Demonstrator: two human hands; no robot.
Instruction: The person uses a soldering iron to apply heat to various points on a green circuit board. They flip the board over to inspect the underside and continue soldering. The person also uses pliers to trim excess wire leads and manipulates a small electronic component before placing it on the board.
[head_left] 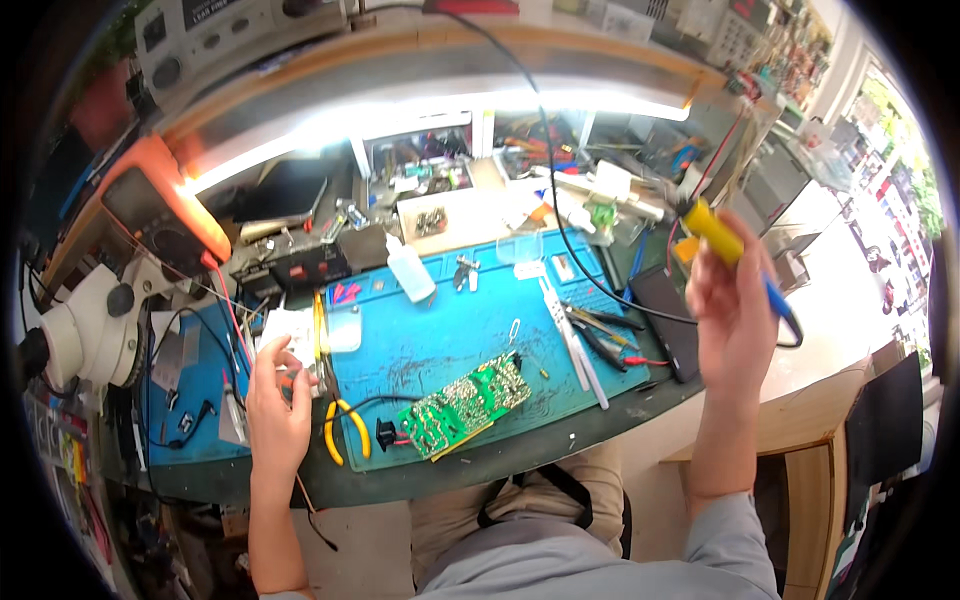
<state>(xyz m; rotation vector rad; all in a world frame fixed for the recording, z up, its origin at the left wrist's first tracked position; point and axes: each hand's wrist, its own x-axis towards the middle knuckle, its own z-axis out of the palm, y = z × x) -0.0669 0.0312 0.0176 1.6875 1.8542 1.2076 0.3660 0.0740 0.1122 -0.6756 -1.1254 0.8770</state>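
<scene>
My right hand (735,310) is raised at the right, wrapped round a soldering iron (712,232) with a yellow and blue handle. The iron points up and left; its tip is blurred, and a black cable (548,150) loops from it over the bench. Above the bench's left part hovers my left hand (280,405), fingers loosely curled and apart, with no held thing plainly visible. A green circuit board (465,408) lies solder side up at the front of the blue mat (400,345), wires and a black connector at its left end. Yellow-handled pliers (346,432) lie between it and my left hand.
Tweezers (570,345) and dark-handled pliers (600,340) lie on the mat's right side. Behind are a white bottle (409,270) and a parts tray (435,218). An orange multimeter (165,205) and a white microscope (95,330) stand at left. A black slab (660,310) lies at right.
</scene>
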